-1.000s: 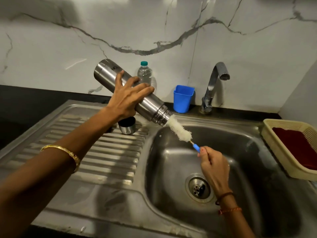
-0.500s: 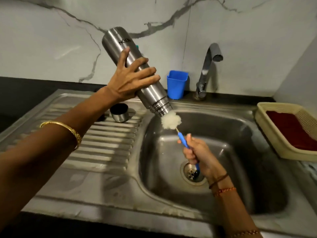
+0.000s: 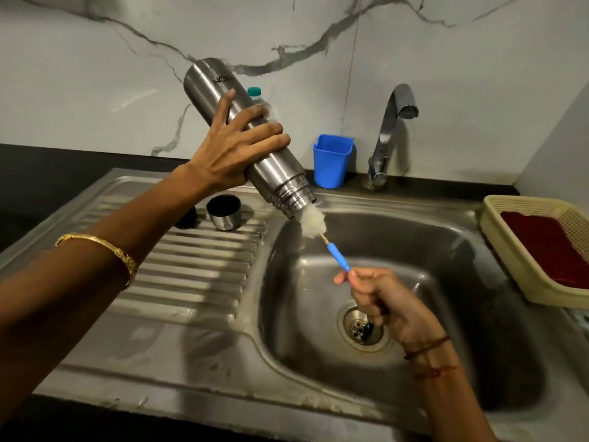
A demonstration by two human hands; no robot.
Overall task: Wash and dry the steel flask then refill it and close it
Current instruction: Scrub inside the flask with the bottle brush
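Steel flask is tilted mouth-down over the sink, left hand wrapped around its body. Right hand pinches the blue handle of a bottle brush, with the white bristle head sitting right at the flask's mouth. On the ribbed drainboard there's a steel cap. Blue cup stands beside the tap, and a cream basket sits on the right.

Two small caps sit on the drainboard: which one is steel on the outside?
The steel cup cap, the one nearer the sink bowl, standing with its dark opening up. The other, the black cap, sits left of it, partly behind the left forearm.
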